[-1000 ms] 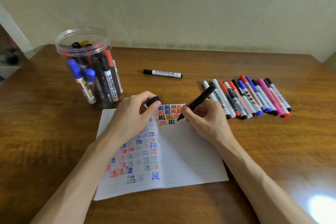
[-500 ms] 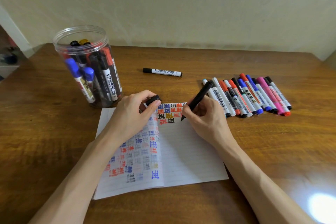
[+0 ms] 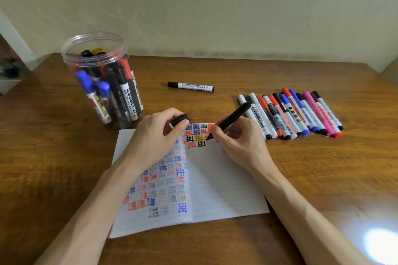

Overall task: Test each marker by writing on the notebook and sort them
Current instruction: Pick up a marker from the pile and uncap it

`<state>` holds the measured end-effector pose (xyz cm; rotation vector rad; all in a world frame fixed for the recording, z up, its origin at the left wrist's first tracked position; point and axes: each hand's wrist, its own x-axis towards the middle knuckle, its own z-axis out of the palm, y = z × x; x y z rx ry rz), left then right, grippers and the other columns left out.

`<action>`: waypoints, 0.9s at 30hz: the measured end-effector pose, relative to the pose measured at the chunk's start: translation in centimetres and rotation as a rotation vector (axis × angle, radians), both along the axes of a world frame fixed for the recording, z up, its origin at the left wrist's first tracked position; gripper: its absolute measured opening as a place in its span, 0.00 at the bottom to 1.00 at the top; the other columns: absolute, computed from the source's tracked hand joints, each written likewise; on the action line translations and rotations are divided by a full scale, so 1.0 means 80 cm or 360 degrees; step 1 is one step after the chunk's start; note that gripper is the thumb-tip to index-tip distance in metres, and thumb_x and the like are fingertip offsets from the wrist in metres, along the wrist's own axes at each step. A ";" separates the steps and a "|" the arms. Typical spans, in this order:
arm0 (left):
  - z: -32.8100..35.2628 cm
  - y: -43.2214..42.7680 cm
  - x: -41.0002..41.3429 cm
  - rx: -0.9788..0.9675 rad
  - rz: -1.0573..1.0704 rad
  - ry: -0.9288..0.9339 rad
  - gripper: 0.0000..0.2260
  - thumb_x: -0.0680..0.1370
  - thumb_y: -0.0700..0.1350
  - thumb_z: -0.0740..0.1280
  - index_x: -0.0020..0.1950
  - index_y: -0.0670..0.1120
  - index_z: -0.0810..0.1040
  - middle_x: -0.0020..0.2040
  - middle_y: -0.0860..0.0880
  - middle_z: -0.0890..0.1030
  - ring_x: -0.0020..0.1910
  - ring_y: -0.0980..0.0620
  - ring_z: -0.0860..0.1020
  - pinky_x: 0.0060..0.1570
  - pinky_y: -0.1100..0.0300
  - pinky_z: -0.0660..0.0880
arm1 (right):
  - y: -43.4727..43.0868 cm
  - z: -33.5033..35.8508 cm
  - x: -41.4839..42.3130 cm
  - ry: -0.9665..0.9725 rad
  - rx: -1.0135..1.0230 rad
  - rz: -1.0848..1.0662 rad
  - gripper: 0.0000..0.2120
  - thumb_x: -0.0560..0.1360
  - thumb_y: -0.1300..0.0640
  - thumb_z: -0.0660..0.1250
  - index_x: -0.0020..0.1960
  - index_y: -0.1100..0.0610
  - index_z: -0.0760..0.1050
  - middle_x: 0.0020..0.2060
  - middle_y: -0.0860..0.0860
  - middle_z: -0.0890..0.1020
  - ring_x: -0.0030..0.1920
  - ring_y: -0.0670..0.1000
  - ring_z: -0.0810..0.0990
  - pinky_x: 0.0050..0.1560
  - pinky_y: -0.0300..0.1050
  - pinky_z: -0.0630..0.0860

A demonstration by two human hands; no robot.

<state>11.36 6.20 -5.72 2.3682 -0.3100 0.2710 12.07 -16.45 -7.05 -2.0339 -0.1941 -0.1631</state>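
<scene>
At my far left the clear jar (image 3: 94,33) is standing on the desk (image 3: 323,178), holding markers upright that I take to be untested. My left hand (image 3: 155,137) is resting on the notebook (image 3: 226,189), pinching the black cap (image 3: 180,119) between thumb and forefinger. Farther back, one whiteboard marker (image 3: 190,86) is lying alone. My right hand (image 3: 239,142) is gripping the black marker (image 3: 230,120) low on its barrel in a pen hold, its tip touching the page beside the coloured test characters. I judge it light, stiff and smooth, so pinching near the tip is giving me the steadiest line. To the right, the row of markers (image 3: 290,114) is lying side by side.
</scene>
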 end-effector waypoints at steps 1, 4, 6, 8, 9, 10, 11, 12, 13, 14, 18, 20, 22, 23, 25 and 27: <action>0.000 0.000 0.000 0.0003 0.0000 -0.0001 0.12 0.83 0.57 0.63 0.60 0.53 0.80 0.48 0.60 0.83 0.47 0.66 0.81 0.40 0.72 0.77 | 0.000 0.000 0.000 -0.0001 -0.0009 -0.0001 0.05 0.78 0.52 0.74 0.48 0.54 0.84 0.40 0.45 0.87 0.41 0.46 0.86 0.39 0.42 0.83; 0.000 -0.001 0.000 0.0012 0.0015 -0.0003 0.11 0.83 0.57 0.63 0.60 0.53 0.79 0.48 0.60 0.83 0.47 0.67 0.80 0.39 0.72 0.76 | -0.001 0.000 0.001 0.0006 -0.0015 0.0000 0.06 0.78 0.52 0.74 0.49 0.54 0.84 0.41 0.46 0.87 0.41 0.46 0.86 0.40 0.43 0.83; 0.000 -0.001 0.000 0.0002 0.0018 -0.0007 0.11 0.83 0.56 0.63 0.60 0.54 0.79 0.48 0.60 0.82 0.48 0.68 0.80 0.40 0.73 0.76 | 0.000 -0.001 0.000 0.0010 -0.0022 -0.0006 0.06 0.78 0.52 0.74 0.48 0.55 0.84 0.41 0.46 0.87 0.41 0.46 0.85 0.39 0.42 0.83; 0.001 -0.001 0.000 -0.0006 0.0011 -0.0008 0.11 0.83 0.56 0.64 0.60 0.53 0.80 0.47 0.60 0.82 0.48 0.68 0.80 0.41 0.73 0.76 | 0.000 0.000 0.001 0.0015 -0.0028 -0.0008 0.06 0.78 0.52 0.74 0.49 0.55 0.85 0.41 0.46 0.87 0.40 0.45 0.85 0.37 0.40 0.81; 0.001 -0.001 0.000 -0.0008 0.0009 -0.0007 0.12 0.83 0.56 0.64 0.60 0.53 0.80 0.47 0.60 0.82 0.48 0.68 0.80 0.41 0.72 0.77 | 0.000 0.000 0.001 0.0016 -0.0034 -0.0006 0.06 0.78 0.52 0.74 0.49 0.55 0.85 0.41 0.46 0.87 0.40 0.44 0.84 0.36 0.38 0.79; 0.001 -0.001 0.001 -0.0010 0.0008 -0.0006 0.12 0.83 0.56 0.64 0.60 0.52 0.80 0.47 0.60 0.83 0.48 0.68 0.80 0.41 0.72 0.77 | 0.000 0.001 0.000 0.0012 -0.0045 -0.0003 0.06 0.78 0.53 0.74 0.49 0.55 0.85 0.41 0.45 0.87 0.39 0.42 0.83 0.35 0.36 0.78; 0.001 -0.001 0.001 -0.0011 0.0007 -0.0006 0.12 0.83 0.56 0.64 0.60 0.52 0.80 0.47 0.60 0.82 0.48 0.68 0.80 0.41 0.72 0.76 | 0.000 0.002 0.000 0.0012 -0.0058 0.0002 0.06 0.78 0.53 0.74 0.48 0.56 0.85 0.41 0.45 0.87 0.39 0.41 0.83 0.35 0.35 0.77; 0.001 -0.001 0.001 -0.0011 0.0006 -0.0010 0.12 0.83 0.56 0.64 0.60 0.52 0.80 0.47 0.60 0.82 0.48 0.68 0.79 0.41 0.73 0.76 | 0.001 0.002 -0.001 0.0019 -0.0067 0.0009 0.06 0.78 0.53 0.75 0.48 0.56 0.84 0.41 0.45 0.87 0.39 0.41 0.83 0.36 0.36 0.78; 0.000 -0.001 0.001 -0.0012 0.0003 -0.0014 0.12 0.83 0.56 0.64 0.60 0.52 0.80 0.47 0.60 0.82 0.49 0.69 0.79 0.42 0.73 0.76 | 0.000 0.002 -0.001 0.0033 -0.0070 0.0013 0.06 0.77 0.53 0.75 0.48 0.56 0.84 0.42 0.45 0.87 0.41 0.41 0.84 0.37 0.36 0.80; 0.000 -0.001 0.001 -0.0015 0.0000 -0.0016 0.12 0.83 0.56 0.64 0.60 0.52 0.80 0.47 0.60 0.82 0.49 0.69 0.79 0.42 0.73 0.76 | 0.000 0.003 -0.002 0.0045 -0.0070 0.0017 0.06 0.77 0.54 0.75 0.48 0.56 0.84 0.42 0.45 0.87 0.41 0.42 0.85 0.38 0.37 0.81; 0.000 -0.001 0.000 -0.0027 -0.0002 -0.0013 0.11 0.83 0.56 0.64 0.59 0.53 0.80 0.47 0.61 0.82 0.50 0.70 0.79 0.42 0.74 0.75 | -0.002 0.006 -0.003 0.0044 0.0021 0.0006 0.04 0.78 0.55 0.74 0.47 0.55 0.84 0.39 0.46 0.87 0.41 0.45 0.85 0.40 0.39 0.82; 0.000 -0.001 0.000 -0.0032 -0.0004 -0.0011 0.11 0.83 0.55 0.64 0.59 0.53 0.80 0.46 0.62 0.81 0.50 0.70 0.78 0.42 0.75 0.75 | -0.003 0.008 -0.002 0.0036 0.0061 -0.0022 0.04 0.79 0.55 0.73 0.45 0.54 0.84 0.38 0.46 0.87 0.41 0.45 0.86 0.43 0.40 0.83; 0.000 -0.001 0.000 -0.0037 -0.0007 -0.0007 0.10 0.83 0.55 0.64 0.59 0.53 0.80 0.46 0.62 0.81 0.50 0.70 0.78 0.42 0.75 0.74 | -0.003 0.008 -0.002 0.0012 0.0026 -0.0031 0.04 0.79 0.55 0.73 0.45 0.53 0.84 0.38 0.45 0.86 0.40 0.45 0.85 0.41 0.39 0.82; 0.000 -0.001 0.000 -0.0035 -0.0006 -0.0004 0.10 0.83 0.55 0.64 0.59 0.53 0.80 0.46 0.62 0.81 0.50 0.70 0.78 0.42 0.75 0.74 | -0.002 0.008 -0.003 -0.0003 -0.0004 -0.0036 0.04 0.78 0.55 0.74 0.45 0.54 0.84 0.37 0.45 0.86 0.39 0.43 0.84 0.38 0.37 0.80; 0.000 0.000 0.001 -0.0025 -0.0001 0.0004 0.11 0.83 0.56 0.64 0.60 0.53 0.80 0.47 0.61 0.82 0.49 0.70 0.79 0.42 0.75 0.75 | 0.000 0.009 -0.003 -0.0014 -0.0061 -0.0060 0.04 0.78 0.55 0.74 0.45 0.54 0.84 0.35 0.43 0.84 0.35 0.40 0.80 0.34 0.31 0.73; -0.001 0.000 0.002 -0.0014 0.0002 0.0007 0.12 0.83 0.57 0.64 0.60 0.53 0.80 0.48 0.61 0.82 0.48 0.69 0.79 0.41 0.75 0.75 | 0.000 0.009 -0.003 0.0002 -0.0084 -0.0071 0.04 0.78 0.55 0.74 0.44 0.54 0.83 0.35 0.43 0.84 0.34 0.39 0.78 0.33 0.30 0.71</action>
